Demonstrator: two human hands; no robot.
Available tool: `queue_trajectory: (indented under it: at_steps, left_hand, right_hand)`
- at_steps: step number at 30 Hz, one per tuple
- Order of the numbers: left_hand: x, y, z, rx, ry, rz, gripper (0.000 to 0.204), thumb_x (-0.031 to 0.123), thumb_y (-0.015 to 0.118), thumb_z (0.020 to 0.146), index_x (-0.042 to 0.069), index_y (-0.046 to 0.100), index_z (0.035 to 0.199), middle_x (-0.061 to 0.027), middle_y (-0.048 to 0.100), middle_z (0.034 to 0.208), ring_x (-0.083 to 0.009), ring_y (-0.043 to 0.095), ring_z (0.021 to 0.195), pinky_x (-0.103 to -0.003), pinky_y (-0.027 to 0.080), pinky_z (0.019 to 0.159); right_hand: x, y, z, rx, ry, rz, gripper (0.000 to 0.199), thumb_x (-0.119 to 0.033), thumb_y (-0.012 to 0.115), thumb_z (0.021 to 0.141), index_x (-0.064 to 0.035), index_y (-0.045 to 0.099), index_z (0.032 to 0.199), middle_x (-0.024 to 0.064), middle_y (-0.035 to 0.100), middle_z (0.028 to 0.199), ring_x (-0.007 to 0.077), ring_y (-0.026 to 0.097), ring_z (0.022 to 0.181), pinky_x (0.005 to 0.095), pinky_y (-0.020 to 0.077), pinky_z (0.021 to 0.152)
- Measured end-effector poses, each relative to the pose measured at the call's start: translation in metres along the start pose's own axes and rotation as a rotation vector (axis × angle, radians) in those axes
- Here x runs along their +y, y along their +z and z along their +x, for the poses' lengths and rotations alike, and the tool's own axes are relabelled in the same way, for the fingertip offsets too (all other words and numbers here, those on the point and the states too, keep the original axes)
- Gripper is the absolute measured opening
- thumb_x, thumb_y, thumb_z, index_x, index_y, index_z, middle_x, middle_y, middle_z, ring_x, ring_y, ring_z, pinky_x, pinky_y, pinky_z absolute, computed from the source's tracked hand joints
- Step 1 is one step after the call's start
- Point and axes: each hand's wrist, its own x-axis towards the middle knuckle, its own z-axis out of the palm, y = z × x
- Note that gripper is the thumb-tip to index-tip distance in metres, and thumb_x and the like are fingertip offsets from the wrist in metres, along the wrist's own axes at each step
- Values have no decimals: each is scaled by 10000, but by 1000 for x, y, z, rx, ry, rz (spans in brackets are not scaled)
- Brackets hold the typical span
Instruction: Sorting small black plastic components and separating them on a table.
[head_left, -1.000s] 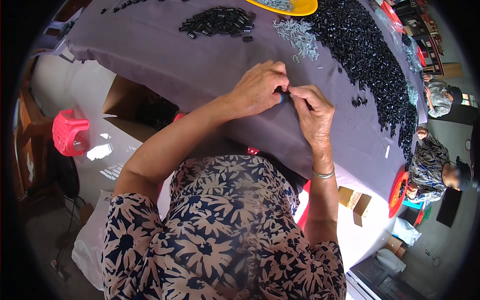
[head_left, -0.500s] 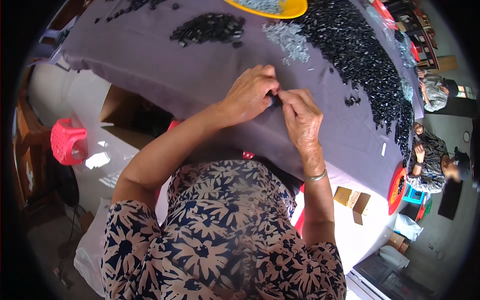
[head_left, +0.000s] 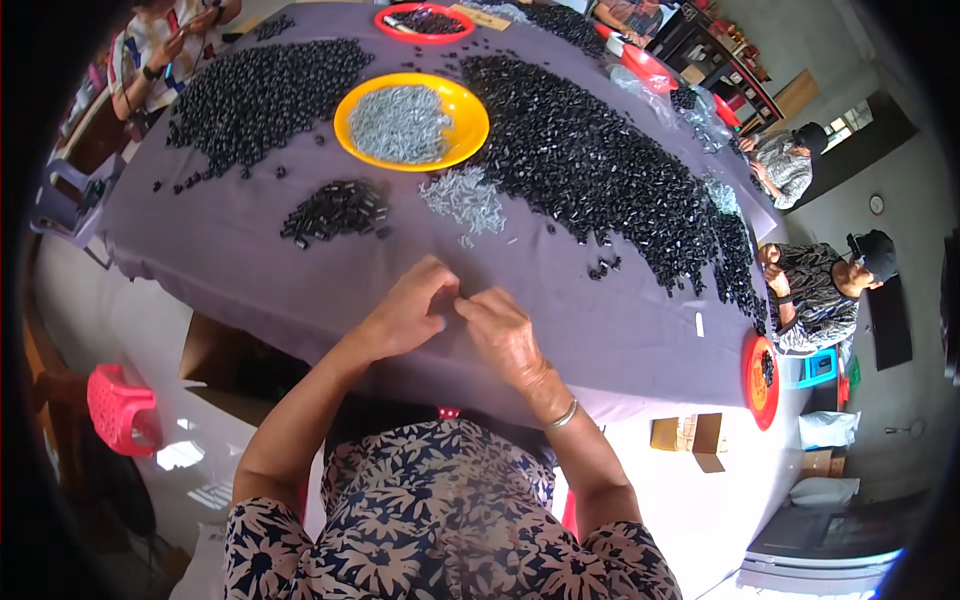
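Both hands, left hand point(head_left: 405, 315) and right hand point(head_left: 503, 333), fingertips pinched together on something too small to tell, over purple cloth-covered worktop point(head_left: 300, 290), small heap of silver metal pins point(head_left: 463, 195) straight ahead, slightly nearer right.

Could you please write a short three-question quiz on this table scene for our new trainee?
1. True or false: the yellow bowl holds pale grey metal pieces.
2. What colour is the cloth on the table?
3. Where do the left hand and right hand sit? A) apart at the table's ends B) fingertips together at the near edge C) inside the bowl

Key: 1 true; 2 purple; 3 B. Whatever they pinch is too small to tell.
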Motion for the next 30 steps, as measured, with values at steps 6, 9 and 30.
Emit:
queue_trajectory:
  at_steps: [6, 9, 30]
  left_hand:
    - [2, 3, 8, -81, -67, 34, 267, -5, 549, 725, 17, 561, 991, -125, 616, 943, -311, 586, 900, -416, 457, 835]
    - [0, 4, 8, -165, -71, 148, 250, 48, 535, 755, 40, 577, 1001, -110, 644, 902, -302, 584, 901, -437, 435, 833]
    - [12, -12, 47, -467, -471, 138, 242, 150, 640, 734, 40, 641, 949, -117, 696, 883, -266, 662, 840, -377, 508, 766]
  right_hand:
    - [8, 1, 3, -4, 102, 193, 296, 88, 644, 681, -7, 646, 961, 105, 589, 856, 309, 585, 831, 390, 517, 745]
    - [7, -1, 3, -18, 162, 267, 282, 95, 631, 686, -2, 637, 951, 107, 588, 848, 301, 588, 817, 385, 513, 713]
    - [21, -7, 13, -138, 321, 488, 235, 62, 656, 704, -46, 665, 913, 52, 571, 731, 175, 576, 617, 308, 483, 585]
